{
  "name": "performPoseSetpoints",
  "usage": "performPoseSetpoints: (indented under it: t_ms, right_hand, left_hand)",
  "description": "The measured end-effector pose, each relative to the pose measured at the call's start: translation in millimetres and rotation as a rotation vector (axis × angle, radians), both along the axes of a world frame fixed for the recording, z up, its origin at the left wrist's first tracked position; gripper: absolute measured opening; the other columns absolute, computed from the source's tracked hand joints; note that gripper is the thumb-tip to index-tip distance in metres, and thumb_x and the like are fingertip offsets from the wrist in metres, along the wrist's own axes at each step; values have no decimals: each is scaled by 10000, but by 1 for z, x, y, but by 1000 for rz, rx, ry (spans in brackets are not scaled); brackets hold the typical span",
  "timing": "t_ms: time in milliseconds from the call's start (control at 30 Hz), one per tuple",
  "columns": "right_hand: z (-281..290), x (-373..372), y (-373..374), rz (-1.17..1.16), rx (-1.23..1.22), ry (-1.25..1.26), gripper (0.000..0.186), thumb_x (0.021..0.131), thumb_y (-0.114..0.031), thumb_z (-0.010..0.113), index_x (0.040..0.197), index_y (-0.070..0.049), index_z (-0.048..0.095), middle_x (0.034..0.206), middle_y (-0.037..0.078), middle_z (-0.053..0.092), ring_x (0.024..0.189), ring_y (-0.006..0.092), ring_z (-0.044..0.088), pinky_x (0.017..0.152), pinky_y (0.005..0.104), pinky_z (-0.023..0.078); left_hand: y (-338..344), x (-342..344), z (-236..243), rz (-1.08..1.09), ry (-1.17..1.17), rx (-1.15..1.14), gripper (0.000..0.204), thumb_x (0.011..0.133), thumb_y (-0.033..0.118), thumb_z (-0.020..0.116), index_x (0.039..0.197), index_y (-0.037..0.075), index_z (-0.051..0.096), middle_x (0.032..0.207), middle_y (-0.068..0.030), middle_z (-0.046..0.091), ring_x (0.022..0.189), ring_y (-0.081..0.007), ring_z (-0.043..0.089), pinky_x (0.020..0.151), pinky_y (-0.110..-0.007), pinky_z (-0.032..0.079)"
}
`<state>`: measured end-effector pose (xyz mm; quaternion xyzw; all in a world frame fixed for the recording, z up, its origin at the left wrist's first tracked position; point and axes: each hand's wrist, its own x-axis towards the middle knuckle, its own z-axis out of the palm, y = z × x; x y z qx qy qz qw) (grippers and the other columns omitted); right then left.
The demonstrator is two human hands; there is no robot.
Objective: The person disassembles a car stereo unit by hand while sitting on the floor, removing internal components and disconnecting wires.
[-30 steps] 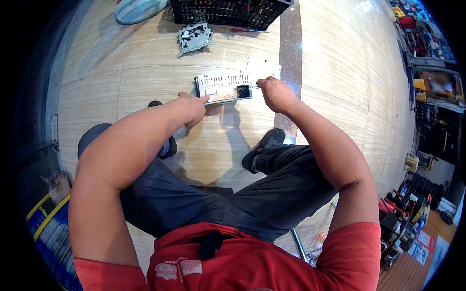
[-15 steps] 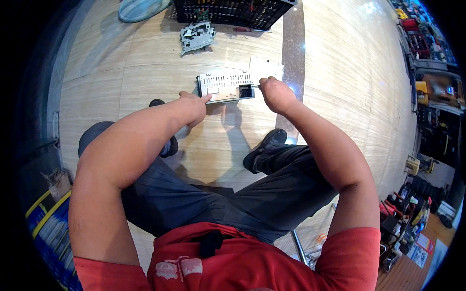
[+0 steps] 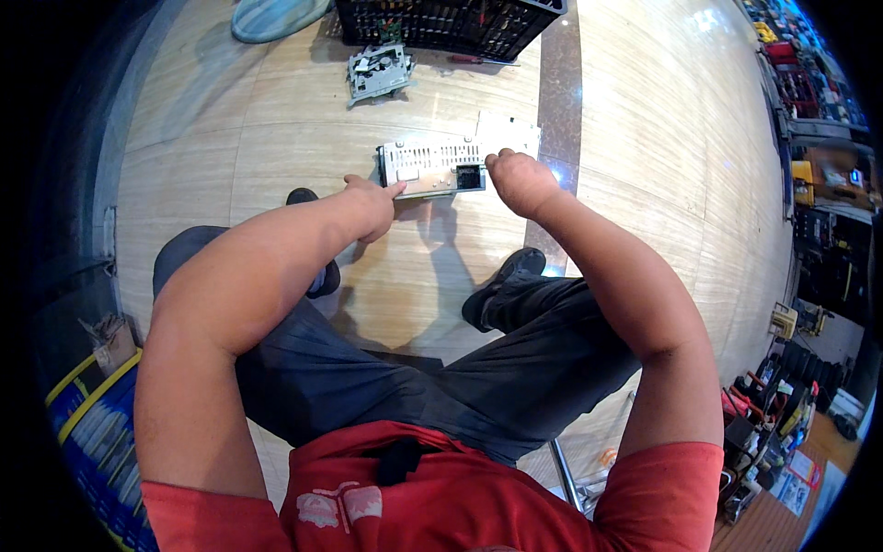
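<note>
On the floor in front of me sits a silver slotted metal box (image 3: 432,166), which looks like a car stereo unit, with a dark square socket at its near right. My left hand (image 3: 370,207) is at its near left corner. The thumb presses on the casing, while the index finger stretches out apart from it. Closed in a pinch, my right hand (image 3: 522,182) is at the box's right end; what its fingertips hold, if anything, is hidden. A flat pale metal plate (image 3: 520,135) lies just behind the right hand, beside the box.
Beyond the box lies a silver mechanism with a circuit board (image 3: 379,75). A black plastic crate (image 3: 441,29) stands behind it, with a red-handled screwdriver (image 3: 474,60) at its front. My shoes (image 3: 506,285) flank the near floor. Shelves and tools (image 3: 773,396) line the right side.
The right hand's fingertips have drawn slightly left and down at the box's end. The left hand keeps its place on the box. The whole view has shifted slightly.
</note>
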<state>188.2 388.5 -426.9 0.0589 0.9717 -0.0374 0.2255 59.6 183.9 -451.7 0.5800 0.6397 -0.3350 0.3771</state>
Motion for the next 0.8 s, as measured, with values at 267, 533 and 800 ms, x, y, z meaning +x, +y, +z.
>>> performPoseSetpoints:
  t_ms: [267,533,800]
  right_hand:
    - [-5,5,9,25,-3,51,218,928,-109,443,1024,5,602,1017,224,646,936,371,662,812,430,548]
    - [9,1,0,-164,18,-18,199,919,-84,453,1056,6,565,1055,237,635,961,364,660,811,439,542]
    - [4,-2,2,-26,-33,66,207,915,-87,459,1069,3,562,1046,227,638,943,368,663,816,430,543]
  left_hand:
    - [6,0,6,-15,-8,-36,419,821,230,668,1239,211,666,1638,-12,92,1165,-283,604,839,-491,489]
    - [9,1,7,-10,18,-53,517,803,192,675,1313,239,603,1636,-4,105,1204,-291,582,857,-492,494]
    - [16,-1,3,28,8,-94,568,802,197,680,1354,239,554,1634,11,116,1256,-286,543,877,-501,486]
